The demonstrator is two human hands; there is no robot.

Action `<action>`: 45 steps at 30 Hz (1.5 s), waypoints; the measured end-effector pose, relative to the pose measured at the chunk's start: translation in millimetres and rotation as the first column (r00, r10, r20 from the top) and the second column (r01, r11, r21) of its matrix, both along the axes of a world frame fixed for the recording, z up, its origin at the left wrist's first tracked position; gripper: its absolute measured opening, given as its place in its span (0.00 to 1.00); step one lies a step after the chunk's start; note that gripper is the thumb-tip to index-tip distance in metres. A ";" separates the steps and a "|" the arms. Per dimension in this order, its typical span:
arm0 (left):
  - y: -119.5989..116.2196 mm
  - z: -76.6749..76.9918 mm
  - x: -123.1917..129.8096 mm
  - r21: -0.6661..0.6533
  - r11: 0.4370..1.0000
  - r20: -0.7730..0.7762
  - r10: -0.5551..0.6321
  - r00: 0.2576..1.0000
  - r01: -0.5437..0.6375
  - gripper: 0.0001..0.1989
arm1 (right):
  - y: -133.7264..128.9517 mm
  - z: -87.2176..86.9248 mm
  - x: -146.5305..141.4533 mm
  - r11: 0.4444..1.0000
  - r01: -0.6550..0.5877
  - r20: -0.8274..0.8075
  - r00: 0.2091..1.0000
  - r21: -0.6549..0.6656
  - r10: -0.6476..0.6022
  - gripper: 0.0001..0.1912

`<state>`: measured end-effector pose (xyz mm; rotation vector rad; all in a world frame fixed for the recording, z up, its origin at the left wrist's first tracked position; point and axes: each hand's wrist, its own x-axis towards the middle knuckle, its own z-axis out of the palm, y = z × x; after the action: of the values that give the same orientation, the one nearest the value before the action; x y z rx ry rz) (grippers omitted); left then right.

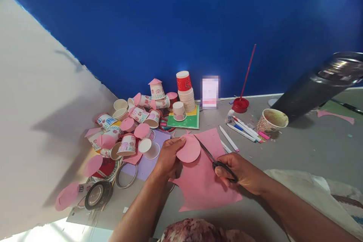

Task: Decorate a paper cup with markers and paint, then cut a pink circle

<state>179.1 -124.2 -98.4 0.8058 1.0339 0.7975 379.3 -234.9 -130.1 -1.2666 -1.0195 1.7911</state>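
A pink paper circle [188, 149] is pinched at its left edge by my left hand [170, 155]. My right hand [236, 171] grips black-handled scissors [224, 168], whose blades point up and left, close to the circle's right edge. Beneath both hands lies a larger pink sheet [208, 191] with a ragged cut left side. Left of my left hand, many decorated paper cups [127, 144] are heaped, several with pink paper cone tops.
A stack of cups [186, 100] and a green sheet [193, 121] stand behind. Markers [245, 132], a patterned cup [271, 121], a red dish [240, 105] and a dark bottle [309, 90] are right. Tape rolls [98, 195] lie left, cloth [300, 185] at right.
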 end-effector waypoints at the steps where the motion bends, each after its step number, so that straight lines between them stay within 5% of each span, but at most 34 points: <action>1: 1.2 0.2 -0.1 0.010 1.000 0.000 -0.017 1.000 0.017 0.23 | 0.4 -0.5 -0.3 1.000 0.004 0.005 1.000 0.003 -0.004 0.37; 14: 29.1 14.5 7.6 0.114 0.917 -0.172 -0.361 0.917 0.383 0.24 | 10.4 -5.2 20.2 0.999 -0.012 -0.086 0.996 0.053 0.017 0.32; 45: 31.4 0.1 17.8 0.157 0.918 -0.171 -0.339 0.925 0.365 0.23 | 13.9 -3.7 23.8 0.999 0.023 -0.025 0.999 0.038 -0.023 0.34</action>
<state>196.9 -92.8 -98.3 1.1867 0.9082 0.5359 403.1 -221.0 -133.8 -1.2257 -1.0171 1.7573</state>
